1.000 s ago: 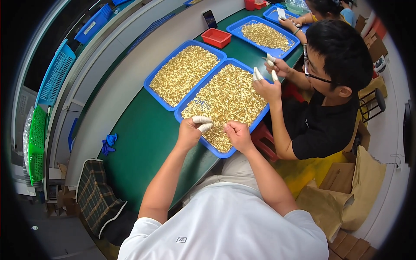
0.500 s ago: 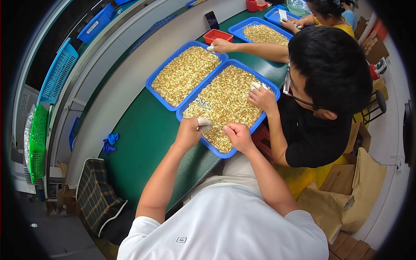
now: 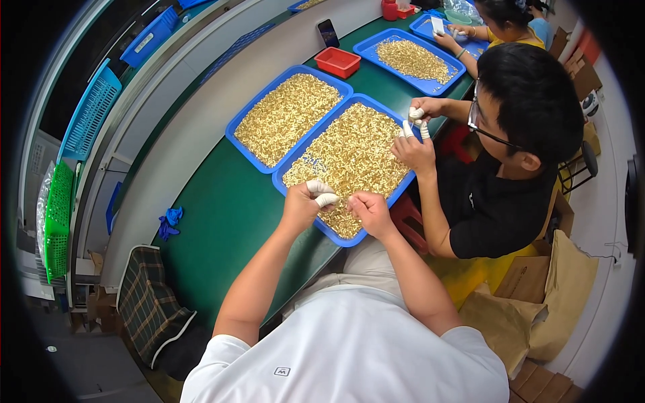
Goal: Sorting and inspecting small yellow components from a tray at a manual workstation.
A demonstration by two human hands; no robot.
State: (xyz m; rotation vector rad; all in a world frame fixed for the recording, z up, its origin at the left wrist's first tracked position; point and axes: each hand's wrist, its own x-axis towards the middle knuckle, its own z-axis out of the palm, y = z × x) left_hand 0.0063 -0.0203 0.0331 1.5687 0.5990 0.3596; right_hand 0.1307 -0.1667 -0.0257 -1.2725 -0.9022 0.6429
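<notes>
My left hand (image 3: pixel 304 205), with white covers on the thumb and a finger, is closed in a pinch above the near edge of a blue tray (image 3: pixel 276 178). Whatever sits between its fingertips is too small to make out. Beside it, my right hand (image 3: pixel 371 212) is bare, its thumb pressed against curled fingers over the tray's near corner. I cannot tell what it pinches, if anything. A layer of small gold-coloured pieces (image 3: pixel 353 151) covers most of the tray, with blue bottom showing in a patch at the left.
A second blue tray (image 3: pixel 232 131) of gold pieces adjoins on the left. Farther off are a red tray (image 3: pixel 338 62), a phone (image 3: pixel 328 33) and another blue tray (image 3: pixel 430 86). At right, a co-worker's hands (image 3: pixel 416 144) overhang my tray's edge. Blue gloves (image 3: pixel 170 223) lie left on the green table.
My left hand has turned and moved slightly right, showing more of its covered fingers. The co-worker's far hand has left the second tray and come near their other hand.
</notes>
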